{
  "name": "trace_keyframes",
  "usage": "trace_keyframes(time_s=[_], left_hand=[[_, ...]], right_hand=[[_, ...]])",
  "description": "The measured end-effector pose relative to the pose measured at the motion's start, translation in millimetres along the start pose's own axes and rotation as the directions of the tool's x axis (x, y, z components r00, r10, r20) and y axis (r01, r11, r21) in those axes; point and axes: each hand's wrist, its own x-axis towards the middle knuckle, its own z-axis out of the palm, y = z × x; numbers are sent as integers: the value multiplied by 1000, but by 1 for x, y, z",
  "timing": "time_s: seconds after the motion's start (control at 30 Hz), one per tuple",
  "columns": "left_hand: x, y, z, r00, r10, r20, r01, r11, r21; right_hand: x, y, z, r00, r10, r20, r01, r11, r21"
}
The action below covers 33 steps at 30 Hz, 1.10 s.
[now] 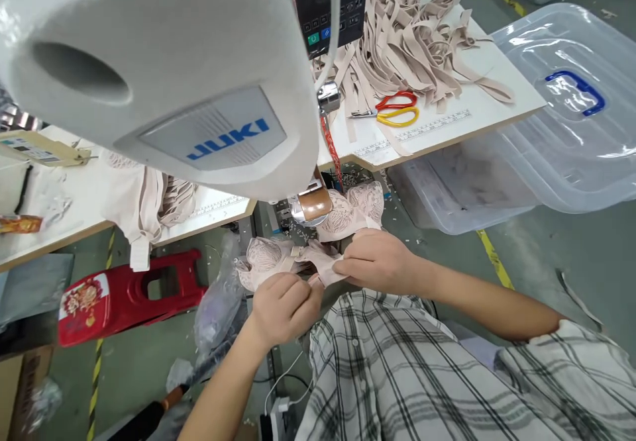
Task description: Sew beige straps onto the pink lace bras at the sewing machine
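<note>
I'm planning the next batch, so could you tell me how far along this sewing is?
Done: cannot be judged from this view. In hand: left hand and right hand pinch a pink lace bra at the Juki sewing machine. Left: a pile of elastic strips waits beside scissors.

Grey-green concrete floor (pixel 546 255) with yellow lines. White sewing machine (pixel 163 77) looming at top left, its dark control panel (pixel 328 4) to the right. Behind the machine, a white worktable (pixel 447 130) with printed rulers along its edge. Right of the table, clear plastic bins (pixel 571 116) on the floor. Below left of the machine, a red plastic stool (pixel 129 295) lying beside a cardboard box (pixel 20 388).
</note>
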Motion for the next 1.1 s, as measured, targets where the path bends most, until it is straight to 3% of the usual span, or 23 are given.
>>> trace_keyframes(time_s=[0.07,0.13,0.17,0.2,0.23,0.3,0.37,0.43,0.5,0.57,0.67,1.1], left_hand=[[-3,-3,0,1000,-25,-6,25,1000,-19],[-6,-7,0,983,-180,30,181,981,-72],[-8,-10,0,949,-305,85,314,940,-131],[-10,-13,1,885,-434,168,463,860,-213],[-11,-18,3,797,-542,267,604,734,-311],[-16,-26,8,611,-646,457,774,370,-513],[-20,-33,17,477,-651,591,765,-25,-644],[-23,-37,28,386,-624,680,662,-327,-675],[-25,-39,36,344,-595,727,566,-486,-666],[-24,-39,41,336,-582,740,517,-543,-662],[-23,-39,42,348,-585,733,486,-556,-675],[-33,-48,35,409,-574,709,513,-498,-699]], right_hand=[[2,0,2,997,67,46,-71,993,98],[4,0,5,985,152,76,-166,958,235],[5,0,7,969,219,113,-245,912,329],[7,0,9,938,298,178,-347,833,431],[8,0,11,888,372,269,-459,716,526],[10,-1,17,757,451,473,-647,414,640],[12,-2,24,665,459,589,-716,165,679],[14,-5,32,641,466,610,-706,45,707],[15,-8,37,638,480,602,-690,10,723],[16,-11,39,633,490,599,-696,21,718],[17,-16,40,630,509,587,-712,75,699],[26,-25,48,629,551,548,-732,185,655]])
